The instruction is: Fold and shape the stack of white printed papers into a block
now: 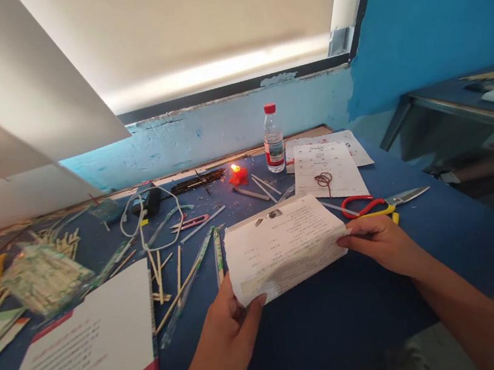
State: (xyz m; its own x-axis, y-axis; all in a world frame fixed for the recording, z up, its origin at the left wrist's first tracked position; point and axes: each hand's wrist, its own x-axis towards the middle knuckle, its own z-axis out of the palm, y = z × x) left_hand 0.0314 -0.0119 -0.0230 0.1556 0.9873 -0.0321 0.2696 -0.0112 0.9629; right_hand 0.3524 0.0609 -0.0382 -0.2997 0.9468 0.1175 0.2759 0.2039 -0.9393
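Note:
Between my two hands is a printed sheet of paper [281, 235], held above the blue table and bent along its near side. My left hand [234, 327] pinches the sheet's lower left corner, thumb on top. At the right edge, my right hand [381, 242] grips the paper between thumb and fingers. Scissors [385, 202] with red and yellow handles lie just beyond my right hand. Past the sheet, a lit red candle [238, 176] burns low on the table, with white sticks [266, 188] beside it.
A water bottle [273, 139] stands near the wall by printed sheets [327, 167] with a brown cord [323, 180]. Thread snips [190, 223], a white cable [180, 209], loose wooden sticks [179, 274], a bag of sticks [46, 277] and a booklet [86, 348] cover the left side.

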